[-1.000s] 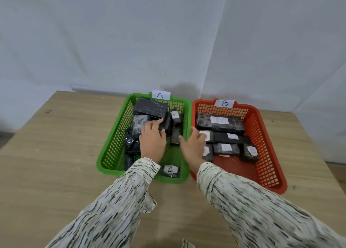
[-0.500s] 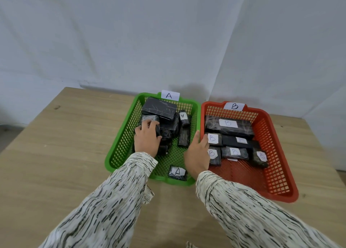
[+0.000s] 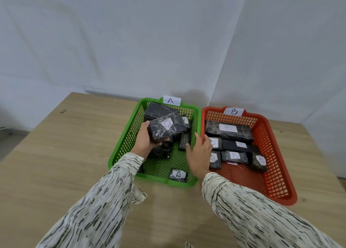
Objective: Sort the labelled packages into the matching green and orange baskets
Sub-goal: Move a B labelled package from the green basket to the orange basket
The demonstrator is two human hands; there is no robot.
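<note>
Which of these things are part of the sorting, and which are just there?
Part of the job:
green basket tagged A
orange basket tagged B
black wrapped packages, including the one gripped by the left hand
small A package at the green basket's near edge
right hand, open over the baskets' shared edge

Just there:
wooden table
white wall

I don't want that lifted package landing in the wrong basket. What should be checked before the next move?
1. Grip: left hand holds the lifted package from its near end: ok.
2. Its label: a handwritten mark, blurred and unreadable: cannot tell.
3. Basket tags: green basket tagged A, orange basket tagged B: ok.
4. Right hand open, holding nothing, over the rims between the baskets: ok.
5. Bare floor in both baskets near the front: ok.
</note>
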